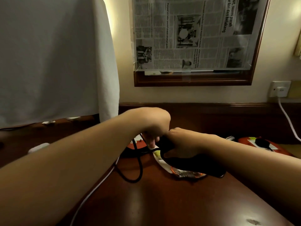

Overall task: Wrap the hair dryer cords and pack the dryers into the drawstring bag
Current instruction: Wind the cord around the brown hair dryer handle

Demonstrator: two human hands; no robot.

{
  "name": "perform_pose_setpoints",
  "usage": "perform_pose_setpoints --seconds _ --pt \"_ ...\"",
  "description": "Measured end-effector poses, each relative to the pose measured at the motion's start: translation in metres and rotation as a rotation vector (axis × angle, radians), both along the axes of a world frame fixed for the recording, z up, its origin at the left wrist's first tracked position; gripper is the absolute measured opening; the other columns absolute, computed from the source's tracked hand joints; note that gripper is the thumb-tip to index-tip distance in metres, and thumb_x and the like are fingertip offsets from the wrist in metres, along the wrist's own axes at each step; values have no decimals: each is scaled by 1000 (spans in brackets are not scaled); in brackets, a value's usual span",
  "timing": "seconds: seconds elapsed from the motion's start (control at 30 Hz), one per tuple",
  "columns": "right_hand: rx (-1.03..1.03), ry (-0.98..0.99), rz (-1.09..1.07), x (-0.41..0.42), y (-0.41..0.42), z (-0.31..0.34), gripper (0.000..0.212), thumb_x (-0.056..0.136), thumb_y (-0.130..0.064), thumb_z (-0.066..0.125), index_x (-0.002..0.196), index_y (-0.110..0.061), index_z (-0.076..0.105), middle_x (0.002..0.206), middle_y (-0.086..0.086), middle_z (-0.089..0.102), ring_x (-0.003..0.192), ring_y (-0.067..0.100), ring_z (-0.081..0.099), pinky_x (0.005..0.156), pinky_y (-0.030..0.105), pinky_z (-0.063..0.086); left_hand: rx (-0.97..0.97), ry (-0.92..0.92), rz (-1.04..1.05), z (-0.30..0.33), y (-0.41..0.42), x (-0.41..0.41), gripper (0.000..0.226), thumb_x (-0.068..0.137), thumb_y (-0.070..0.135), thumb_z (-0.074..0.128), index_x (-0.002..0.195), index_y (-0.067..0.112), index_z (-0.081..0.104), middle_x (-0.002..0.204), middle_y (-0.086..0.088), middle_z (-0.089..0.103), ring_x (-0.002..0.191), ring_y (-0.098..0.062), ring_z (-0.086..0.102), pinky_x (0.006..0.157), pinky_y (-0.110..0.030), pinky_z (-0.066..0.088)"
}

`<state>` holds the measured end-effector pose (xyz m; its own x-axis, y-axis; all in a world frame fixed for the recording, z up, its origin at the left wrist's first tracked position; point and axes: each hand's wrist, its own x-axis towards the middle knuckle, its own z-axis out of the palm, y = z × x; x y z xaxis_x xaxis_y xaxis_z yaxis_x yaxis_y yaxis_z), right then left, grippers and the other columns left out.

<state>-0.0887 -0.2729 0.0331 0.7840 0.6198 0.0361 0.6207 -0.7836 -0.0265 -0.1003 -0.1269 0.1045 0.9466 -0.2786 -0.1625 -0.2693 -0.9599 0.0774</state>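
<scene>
Right hand [177, 146] fingers curled round black dryer [192, 162] over bench [162, 201]; left hand [153, 128] fingers pinching black cord [138, 167].

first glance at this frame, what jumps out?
Two bare forearms meet mid-frame over a dark wooden desk: the right hand grips a black hair dryer, and the left hand reaches down beside its handle. A black cord loops loose on the desk below the left hand. On the wall above hangs a mirror covered in newspaper.
</scene>
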Motion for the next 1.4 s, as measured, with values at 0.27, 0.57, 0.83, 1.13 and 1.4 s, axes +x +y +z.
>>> perform_pose_setpoints --seconds 0.27,0.57,0.83,1.13,1.4 --pt "-19 31 -34 6 -5 -3 39 89 -45 75 113 -22 53 101 -2 61 85 17 61 68 28 50 175 4 -108 19 28 -10 22 107 31 46 125 22 54 101 -4 63 83 -19 58 67 -29 46" --pt "95 72 -79 12 -21 -7 57 85 -44 78 122 -28 37 93 -7 56 75 10 59 59 26 46 -338 213 -25 8 57 -16 17 108 24 46 115 13 57 65 -5 59 43 -14 53 49 -27 48" --pt "306 184 -83 16 -26 3 81 85 -39 82 142 -33 24 110 4 66 90 19 70 79 42 63 -798 -109 -183 -71 42 -28 14 107 19 48 114 15 60 63 -3 59 49 -6 51 53 -23 44" --pt "361 140 -87 16 -22 6 60 83 -42 85 115 -18 41 101 1 62 84 15 65 65 29 53 -1138 -378 -261 -128 44 -34 36 98 17 68 134 21 68 119 11 75 116 -3 67 97 -25 55" --pt "349 78 -87 3 -20 19 56 73 -42 91 111 -29 51 105 -8 61 90 12 63 68 27 52 -1090 88 -41 -131 63 -14 51 83 55 69 61 8 68 59 -12 58 50 -15 52 55 -27 41"
